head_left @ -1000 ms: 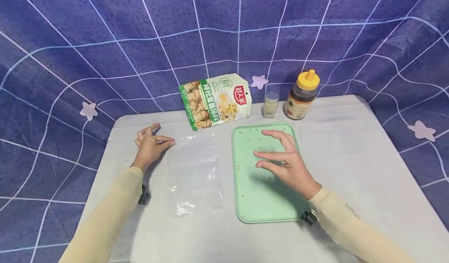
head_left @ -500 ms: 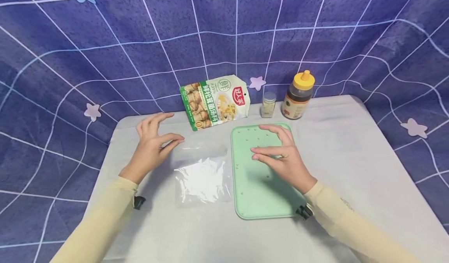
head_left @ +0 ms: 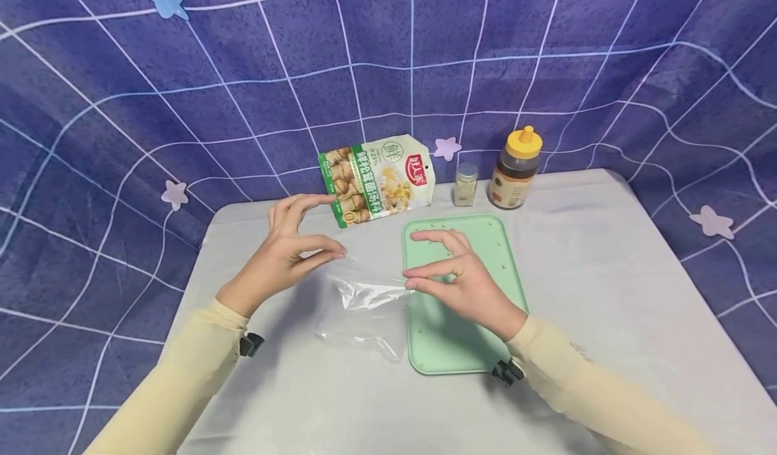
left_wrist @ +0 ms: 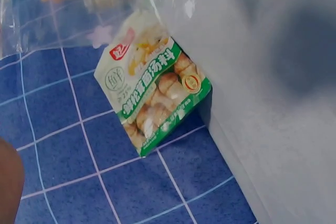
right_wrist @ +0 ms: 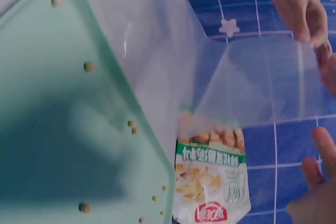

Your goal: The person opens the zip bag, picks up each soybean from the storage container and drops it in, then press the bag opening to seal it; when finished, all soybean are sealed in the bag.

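Note:
A clear plastic bag (head_left: 363,320) hangs by its top edge between my two hands, its lower part over the table. My left hand (head_left: 288,249) pinches the left corner between thumb and index finger, the other fingers spread. My right hand (head_left: 458,276) pinches the right corner at the left side of the green tray (head_left: 510,293), with its other fingers raised. In the right wrist view, the transparent bag (right_wrist: 247,80) stretches from the left hand (right_wrist: 299,11) past the tray (right_wrist: 113,77). Small round tan pieces (right_wrist: 88,66) lie on the tray.
Behind the bag leans a green-and-white mushroom soup packet (head_left: 379,182). A small glass jar (head_left: 465,187) and a yellow-capped bottle (head_left: 514,172) stand along the back edge. A blue gridded cloth (head_left: 388,77) hangs behind the white table (head_left: 595,266).
My left hand has lifted the bag's edge off the table and moved right. The right hand has come left from above the tray and now grips the bag's other corner.

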`<state>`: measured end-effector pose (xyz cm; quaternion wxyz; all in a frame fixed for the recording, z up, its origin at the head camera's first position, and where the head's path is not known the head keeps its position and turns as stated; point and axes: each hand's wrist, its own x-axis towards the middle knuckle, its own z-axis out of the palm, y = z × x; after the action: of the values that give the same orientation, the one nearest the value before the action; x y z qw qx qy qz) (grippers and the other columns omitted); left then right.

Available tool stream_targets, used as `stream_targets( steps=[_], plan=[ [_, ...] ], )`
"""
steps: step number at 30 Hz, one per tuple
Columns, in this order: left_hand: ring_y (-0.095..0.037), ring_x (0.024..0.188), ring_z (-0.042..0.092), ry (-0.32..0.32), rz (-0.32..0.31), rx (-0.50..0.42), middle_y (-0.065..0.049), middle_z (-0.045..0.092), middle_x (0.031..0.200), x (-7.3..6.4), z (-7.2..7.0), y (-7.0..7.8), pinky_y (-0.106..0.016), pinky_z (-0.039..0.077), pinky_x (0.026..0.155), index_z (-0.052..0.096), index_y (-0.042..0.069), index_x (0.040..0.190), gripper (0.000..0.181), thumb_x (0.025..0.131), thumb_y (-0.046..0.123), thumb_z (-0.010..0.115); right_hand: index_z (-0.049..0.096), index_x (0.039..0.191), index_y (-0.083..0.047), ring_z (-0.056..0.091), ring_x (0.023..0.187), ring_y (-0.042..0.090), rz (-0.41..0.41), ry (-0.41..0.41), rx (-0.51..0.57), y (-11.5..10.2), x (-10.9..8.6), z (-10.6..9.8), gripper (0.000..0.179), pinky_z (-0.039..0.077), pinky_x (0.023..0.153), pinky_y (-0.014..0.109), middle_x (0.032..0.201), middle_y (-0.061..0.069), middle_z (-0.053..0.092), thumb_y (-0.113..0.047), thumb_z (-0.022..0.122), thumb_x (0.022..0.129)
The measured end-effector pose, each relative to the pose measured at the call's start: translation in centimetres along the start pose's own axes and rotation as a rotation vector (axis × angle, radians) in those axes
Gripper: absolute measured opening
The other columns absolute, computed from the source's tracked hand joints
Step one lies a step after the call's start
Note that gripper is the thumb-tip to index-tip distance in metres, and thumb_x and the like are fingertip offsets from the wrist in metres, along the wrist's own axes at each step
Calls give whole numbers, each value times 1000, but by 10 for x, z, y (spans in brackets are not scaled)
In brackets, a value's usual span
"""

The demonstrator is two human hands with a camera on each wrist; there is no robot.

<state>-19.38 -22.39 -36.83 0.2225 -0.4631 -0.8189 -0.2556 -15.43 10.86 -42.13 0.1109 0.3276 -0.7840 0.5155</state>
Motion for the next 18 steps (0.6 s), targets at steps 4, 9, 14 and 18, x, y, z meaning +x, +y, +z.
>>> stream_targets(
  steps=[4,9,14,18],
  plan=[
    [-44,130,33,13,-4,-4,-18,44,150,-6,3,2,-58,17,104,81,29,96,22,81,13,84,84,96,-21,37,136,25,19,-45,-70,-1,2,10,12,23,113,51,141,1,56,-23,86,84],
    [-44,131,34,21,-12,13,-17,44,151,-11,8,6,-56,19,102,80,28,96,12,87,20,82,82,88,-18,42,137,24,35,-82,-143,-1,3,16,4,4,120,50,134,2,59,-23,82,89],
    [-41,128,40,59,93,154,-18,49,146,-3,31,25,-59,24,101,80,21,97,25,90,45,75,76,87,-21,43,136,22,69,-99,-133,-2,5,21,6,3,121,48,128,2,60,-21,78,93],
    [-35,132,39,-5,153,228,-12,48,148,9,52,43,-58,27,103,81,23,95,21,84,41,83,77,87,-19,44,134,22,36,-93,-138,-3,5,24,4,3,120,51,128,0,59,-20,80,91]
  ],
)
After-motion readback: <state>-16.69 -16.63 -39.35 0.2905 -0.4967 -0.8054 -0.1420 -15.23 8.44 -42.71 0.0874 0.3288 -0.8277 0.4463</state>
